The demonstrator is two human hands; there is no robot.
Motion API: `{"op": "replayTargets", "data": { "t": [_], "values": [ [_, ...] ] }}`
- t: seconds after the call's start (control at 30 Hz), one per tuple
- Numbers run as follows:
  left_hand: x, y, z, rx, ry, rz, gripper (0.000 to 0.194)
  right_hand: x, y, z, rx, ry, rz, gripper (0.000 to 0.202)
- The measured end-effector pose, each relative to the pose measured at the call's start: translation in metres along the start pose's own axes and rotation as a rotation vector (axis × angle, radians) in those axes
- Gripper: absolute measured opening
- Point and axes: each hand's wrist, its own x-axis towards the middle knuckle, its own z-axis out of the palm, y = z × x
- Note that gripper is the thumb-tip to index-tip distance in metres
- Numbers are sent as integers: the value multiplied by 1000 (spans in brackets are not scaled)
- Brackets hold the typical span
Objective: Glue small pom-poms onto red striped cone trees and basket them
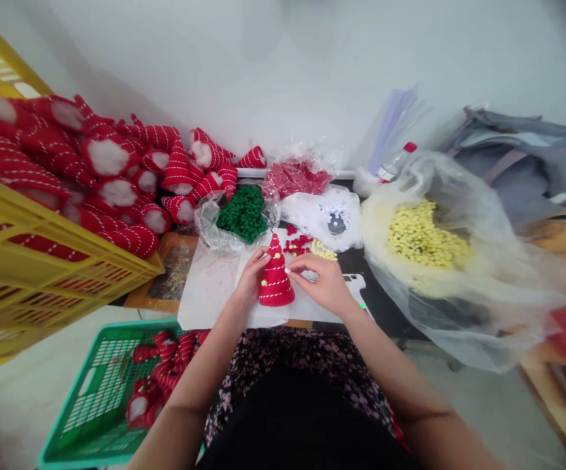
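A red cone with white stitched stripes [277,287] stands upright over the white paper, with small yellow pieces on its front. My left hand [252,277] grips its left side, fingers closed on it. My right hand [324,281] is pinched around a small white ball [287,270] at the cone's right side. Just behind lie a pile of small red balls [298,245] and some pale yellow ones [324,250]. Farther back are a bag of green balls [243,214] and white pieces [336,217] on white plastic.
Red striped cones [177,170] fill a yellow crate [57,261] on the left. Below it, a green basket [74,405] holds more. To the right are a plastic bag of yellow balls [427,238], a bottle [397,164] and a grey bag [522,163].
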Motion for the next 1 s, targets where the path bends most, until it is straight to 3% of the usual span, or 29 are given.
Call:
{"op": "replayTargets", "data": {
  "t": [0.13,0.3,0.47,0.6,0.67,0.83,1.0],
  "values": [
    [2,-2,-2,22,-22,37,28,-8,0,11,-64,-74,-87,14],
    [1,-3,-2,22,-21,30,30,-14,8,22,-236,-182,-88,17],
    [1,-2,0,10,1,10,32,-6,10,10,-248,-203,-81,17],
    [-1,2,5,6,8,-22,33,31,31,-8,-205,-19,69,15],
    [-3,3,6,0,24,-32,34,60,49,-8,-289,-9,154,14],
    [-3,2,3,-7,58,-31,36,127,79,28,-401,-262,123,23],
    [-2,0,-1,-12,65,-31,37,153,88,64,-478,-366,187,26]
  ]
}}
